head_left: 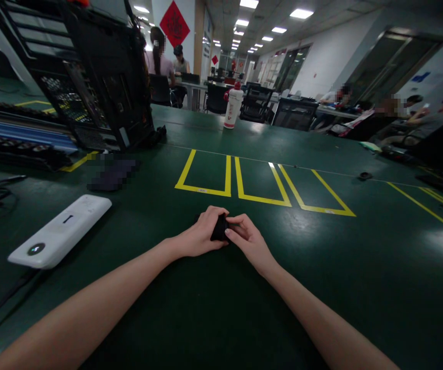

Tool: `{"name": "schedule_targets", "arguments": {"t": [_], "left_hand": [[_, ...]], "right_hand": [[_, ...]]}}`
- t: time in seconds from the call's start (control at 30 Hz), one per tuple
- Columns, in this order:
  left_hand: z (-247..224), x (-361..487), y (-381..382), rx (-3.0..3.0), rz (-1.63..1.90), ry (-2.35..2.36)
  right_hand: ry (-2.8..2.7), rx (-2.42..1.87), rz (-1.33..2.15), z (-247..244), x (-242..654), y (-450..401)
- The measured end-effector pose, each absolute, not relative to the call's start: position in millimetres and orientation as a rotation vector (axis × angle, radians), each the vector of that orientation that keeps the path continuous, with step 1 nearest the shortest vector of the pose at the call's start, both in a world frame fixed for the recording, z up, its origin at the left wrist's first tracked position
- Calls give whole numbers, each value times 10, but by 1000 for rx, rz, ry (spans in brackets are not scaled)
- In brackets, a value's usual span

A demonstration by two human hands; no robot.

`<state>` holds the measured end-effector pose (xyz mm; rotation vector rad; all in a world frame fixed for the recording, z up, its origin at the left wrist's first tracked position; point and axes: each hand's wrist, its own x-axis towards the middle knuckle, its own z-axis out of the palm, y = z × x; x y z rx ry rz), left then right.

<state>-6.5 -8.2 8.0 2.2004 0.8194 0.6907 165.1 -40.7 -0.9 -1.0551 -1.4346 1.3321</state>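
A small black object (218, 229) sits between my two hands, low over the green table (201, 303). My left hand (201, 234) is wrapped around it from the left, thumb below and fingers over the top. At its right side, my right hand (248, 237) has thumb and fingertips drawn together against its edge. Much of the object is covered by fingers, so its kind does not show. Just beyond both hands, three yellow tape outlines (204, 191) mark the tabletop.
On the left lie a white oblong device (63, 228) with a black cable and a dark blurred item (114, 173). Behind them stands a large black open-framed machine (106, 77). A white bottle (232, 108) is farther back. At right is a small black ring-like item (365, 176). People sit in the background.
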Motion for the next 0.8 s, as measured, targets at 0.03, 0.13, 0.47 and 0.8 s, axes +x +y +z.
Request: {"name": "schedule_targets", "arguments": {"t": [0.03, 0.13, 0.47, 0.8], "left_hand": [[82, -61, -84, 2202, 695, 820], [78, -51, -81, 2204, 688, 823], [67, -70, -77, 2203, 681, 815], [72, -62, -86, 2202, 676, 832]], "right_hand": [[-1425, -1067, 1312, -14, 1642, -401], [-1425, -1107, 1284, -24, 1624, -382], [-1498, -1111, 1303, -15, 1661, -419], [-1483, -1169, 1268, -10, 1633, -399]]}}
